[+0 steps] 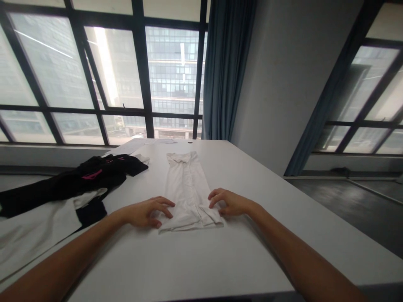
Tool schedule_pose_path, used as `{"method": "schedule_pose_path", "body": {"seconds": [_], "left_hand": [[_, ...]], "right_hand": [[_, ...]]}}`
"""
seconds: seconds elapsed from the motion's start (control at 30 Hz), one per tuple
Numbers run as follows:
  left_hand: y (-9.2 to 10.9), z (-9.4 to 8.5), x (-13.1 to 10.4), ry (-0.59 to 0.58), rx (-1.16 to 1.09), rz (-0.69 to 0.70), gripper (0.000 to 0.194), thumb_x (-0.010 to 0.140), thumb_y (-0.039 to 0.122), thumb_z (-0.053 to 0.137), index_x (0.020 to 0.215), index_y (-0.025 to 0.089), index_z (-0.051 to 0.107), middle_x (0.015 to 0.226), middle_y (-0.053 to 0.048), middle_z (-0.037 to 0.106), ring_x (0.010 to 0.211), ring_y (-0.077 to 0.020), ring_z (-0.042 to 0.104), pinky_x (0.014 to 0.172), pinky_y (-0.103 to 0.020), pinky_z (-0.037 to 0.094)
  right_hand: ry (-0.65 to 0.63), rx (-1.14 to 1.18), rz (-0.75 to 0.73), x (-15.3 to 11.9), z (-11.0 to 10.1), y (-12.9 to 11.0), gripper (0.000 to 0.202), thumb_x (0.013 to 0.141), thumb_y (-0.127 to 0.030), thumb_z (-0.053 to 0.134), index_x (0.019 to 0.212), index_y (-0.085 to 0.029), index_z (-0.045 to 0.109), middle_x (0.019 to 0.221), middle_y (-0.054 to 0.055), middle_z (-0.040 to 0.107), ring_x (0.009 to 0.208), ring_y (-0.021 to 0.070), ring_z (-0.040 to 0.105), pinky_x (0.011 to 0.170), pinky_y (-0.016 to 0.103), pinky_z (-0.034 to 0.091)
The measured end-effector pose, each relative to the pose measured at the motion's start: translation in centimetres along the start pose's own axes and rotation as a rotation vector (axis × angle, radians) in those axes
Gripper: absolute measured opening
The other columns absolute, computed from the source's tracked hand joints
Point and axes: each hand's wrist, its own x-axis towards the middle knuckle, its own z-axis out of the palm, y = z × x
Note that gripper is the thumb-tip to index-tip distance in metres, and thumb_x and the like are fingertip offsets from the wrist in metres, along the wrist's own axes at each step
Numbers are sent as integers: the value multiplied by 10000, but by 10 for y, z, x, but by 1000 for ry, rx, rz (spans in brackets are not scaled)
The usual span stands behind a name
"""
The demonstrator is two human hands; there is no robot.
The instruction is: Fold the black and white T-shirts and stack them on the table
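While a white fabric garment (185, 184) lies folded long and narrow on a smooth white table (189, 262), the bare left hand (149, 213) and the bare right hand (229, 202) flank its near end

Because the garment is laid lengthwise, its short near edge faces the person, with layered hems showing, and its rumpled far end points toward the windows. A crease runs down its middle, and the cloth near the right hand is slightly wrinkled.

The left hand is at the garment's near left corner, its fingers bent, spread and reaching over the side edge, the thumb apart from them. The right hand arches over the opposite side, fingers curved and parted. Neither is clamped on the cloth; whether every fingertip touches it is hard to tell.

To the left, a black fabric garment with a bright pink mark (116, 170) lies in a loose heap, well apart from the folded one. Nearer the person lies a larger piece of white cloth (40, 228) with a patch of dark navy cloth (91, 213) beside it. Thin white sheets (132, 145) lie at the table's far end, near a small dark disc (189, 142). Beyond stand dark-framed windows (173, 71) and a long blue curtain (225, 67).
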Motion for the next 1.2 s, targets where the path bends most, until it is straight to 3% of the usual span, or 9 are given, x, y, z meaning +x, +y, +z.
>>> {"method": "schedule_pose_path", "body": {"seconds": [0.2,0.4,0.53,0.63,0.7,0.77,0.87,1.03,1.2], "left_hand": [[12,14,15,185,70,-15,242,893,189,446,945,211,681,1139,-81,663,1069,-208,587,986,-336,431],[42,-6,8,87,-43,-136,231,877,288,496,988,198,677,904,-43,692,832,-201,618,792,-295,473],[59,-20,10,9,-453,-75,289,844,440,606,900,164,674,777,-38,678,726,-177,597,687,-265,468],[40,-19,20,340,-695,-161,433,788,558,646,937,152,653,822,-55,675,755,-185,605,688,-277,477],[15,-12,26,599,-686,-337,537,781,624,600,1050,162,644,947,-80,677,832,-210,618,731,-313,493],[-10,-4,28,701,-570,-556,647,779,680,535,1170,170,614,1026,-105,672,860,-236,630,735,-352,507],[-29,7,25,656,-313,-672,708,791,697,479,1262,178,578,1130,-137,666,903,-268,654,771,-392,524],[-13,21,24,495,120,-373,641,894,614,401,1324,167,559,1408,-137,539,1287,-301,493,1100,-441,363],[-2,32,29,267,220,-291,626,962,559,310,1414,162,482,1509,-120,428,1381,-264,394,1158,-437,285]], "right_hand": [[81,37,-47,3,4,-5,255,780,-120,529,910,-174,742,997,77,720,912,195,645,899,329,472],[-61,171,3,-7,-11,-23,215,802,-185,529,911,-144,710,893,57,724,809,175,634,762,280,486],[-192,434,-42,-3,-15,-28,252,798,-348,621,888,-124,694,772,29,685,695,144,597,638,243,470],[183,533,36,18,-6,-15,306,801,-425,619,885,-136,676,780,32,674,702,149,593,641,257,473],[466,479,220,33,5,-1,321,850,-417,560,982,-142,662,768,35,668,668,145,590,650,273,476],[571,369,405,42,16,10,347,891,-383,518,1106,-136,632,776,49,678,648,144,596,677,290,480],[496,217,463,42,27,14,360,902,-378,533,1168,-152,620,876,75,707,694,156,624,731,303,483],[407,-43,324,30,33,-4,426,852,-389,611,1226,-185,628,1181,119,653,984,221,634,889,348,476],[335,-182,210,30,37,-15,445,860,-355,600,1268,-177,622,1348,141,561,1195,261,541,1026,387,403]]}}
